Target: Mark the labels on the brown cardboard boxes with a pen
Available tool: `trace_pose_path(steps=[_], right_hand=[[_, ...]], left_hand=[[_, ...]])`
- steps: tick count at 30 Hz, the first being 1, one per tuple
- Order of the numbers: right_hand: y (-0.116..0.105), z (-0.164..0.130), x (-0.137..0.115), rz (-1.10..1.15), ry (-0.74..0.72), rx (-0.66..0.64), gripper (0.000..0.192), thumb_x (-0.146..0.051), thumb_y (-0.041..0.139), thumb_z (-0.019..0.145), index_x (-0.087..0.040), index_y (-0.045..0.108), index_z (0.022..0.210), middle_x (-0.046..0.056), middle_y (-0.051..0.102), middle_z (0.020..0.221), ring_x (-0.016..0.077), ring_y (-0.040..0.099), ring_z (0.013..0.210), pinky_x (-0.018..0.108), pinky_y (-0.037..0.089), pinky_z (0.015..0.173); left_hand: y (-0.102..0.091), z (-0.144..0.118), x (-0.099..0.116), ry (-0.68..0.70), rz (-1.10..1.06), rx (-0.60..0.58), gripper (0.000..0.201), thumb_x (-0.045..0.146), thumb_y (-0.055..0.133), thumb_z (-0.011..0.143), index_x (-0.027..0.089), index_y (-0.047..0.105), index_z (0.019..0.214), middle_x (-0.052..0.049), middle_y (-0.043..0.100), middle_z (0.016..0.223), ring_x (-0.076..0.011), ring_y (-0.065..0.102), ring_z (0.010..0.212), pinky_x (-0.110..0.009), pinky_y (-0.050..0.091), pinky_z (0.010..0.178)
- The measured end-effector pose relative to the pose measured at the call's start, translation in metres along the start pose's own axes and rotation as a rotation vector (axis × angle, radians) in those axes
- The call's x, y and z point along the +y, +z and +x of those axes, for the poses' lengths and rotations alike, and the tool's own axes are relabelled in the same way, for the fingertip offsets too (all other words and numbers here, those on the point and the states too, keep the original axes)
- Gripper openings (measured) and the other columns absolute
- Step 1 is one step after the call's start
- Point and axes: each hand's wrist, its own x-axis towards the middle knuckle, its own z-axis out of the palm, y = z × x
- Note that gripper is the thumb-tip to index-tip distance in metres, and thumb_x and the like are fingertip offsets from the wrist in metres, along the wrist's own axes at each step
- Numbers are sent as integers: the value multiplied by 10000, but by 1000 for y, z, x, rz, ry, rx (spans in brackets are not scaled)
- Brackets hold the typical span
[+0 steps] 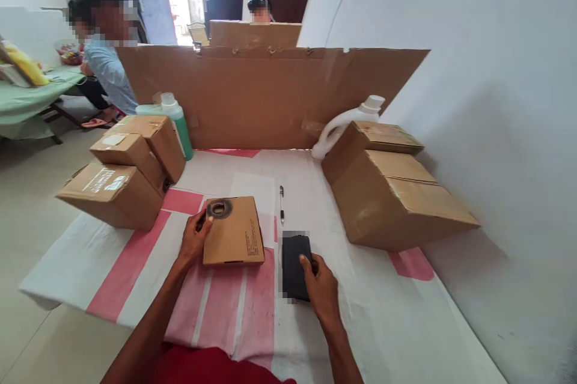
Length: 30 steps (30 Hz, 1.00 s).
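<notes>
Left hand [195,237] pinches box [229,241] by its left edge, dark ring [210,207] on top. Right hand [321,283] clasps black slab [295,270], nearer front edge of worktop [383,318]. Pen [282,207] lies just beyond slab.

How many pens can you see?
1. The pen lies on the tablecloth, right of the cardboard box held by the left hand, beyond the black object in the right hand. Others may be hidden.
</notes>
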Motion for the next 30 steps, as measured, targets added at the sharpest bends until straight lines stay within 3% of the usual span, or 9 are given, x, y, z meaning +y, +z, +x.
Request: trace_pose_path(steps=[4,7,9,12,16,19,22,26,30], right_hand=[[6,2,-15,-33,-160,85,244,-367,882,659,-283,728,828,91,681,1162,374,380,1384,457,210,1195],[39,-11,-21,-16,-227,-159,383,-523,742,821,-288,722,1122,55,619,1405,304,387,1450,434,159,1261],[65,-30,-18,38,-149,-377,623,-601,670,859,-247,601,1367,79,541,1517,278,396,1470,436,181,1266],[85,-65,-8,75,-13,-473,888,-589,701,845,-203,352,1566,127,349,1650,275,277,1544,449,160,1271],[53,-91,-17,-35,-75,-589,999,-581,714,827,-219,222,1617,143,340,1644,316,335,1511,476,293,1226],[22,-87,-51,-117,-146,-666,836,-608,650,864,-270,358,1570,131,479,1551,334,513,1367,441,493,1070],[22,-75,-78,-173,-213,-653,668,-620,599,900,-288,510,1473,116,590,1425,319,616,1206,393,562,930],[53,-67,-61,-105,-259,-629,671,-688,442,955,-273,500,1478,122,603,1383,299,632,1177,382,559,922],[80,-71,-23,7,-441,-522,688,-753,374,935,-383,424,1512,71,544,1473,351,565,1309,465,519,1030]], left_hand=[[-16,-5,-4,74,37,77,583,600,666,840,193,679,1257,-154,619,1367,-318,550,1326,-482,387,1163],[-12,-27,-10,122,29,72,616,656,549,905,220,636,1332,-138,584,1436,-299,534,1356,-471,354,1199],[-4,-49,-13,140,18,46,647,686,527,908,230,629,1356,-128,576,1471,-308,497,1401,-482,300,1238],[-6,-85,-8,102,21,-25,675,693,552,899,249,610,1404,-95,518,1549,-315,328,1524,-477,133,1302],[-49,-126,37,-44,63,-321,677,678,440,962,258,538,1484,-87,502,1563,-328,350,1503,-504,191,1283],[-84,-140,84,-117,174,-468,610,652,444,980,297,554,1464,-80,611,1428,-322,547,1295,-472,439,1124],[-91,-139,103,-106,199,-504,652,705,360,982,261,622,1380,-91,695,1165,-267,634,979,-398,546,883],[-70,-127,65,-104,159,-283,764,809,314,922,214,672,1242,-96,688,1033,-272,614,930,-421,544,836],[-48,-114,15,-100,46,-11,942,964,323,756,206,679,1187,-122,693,1133,-379,612,1143,-553,503,1022]])
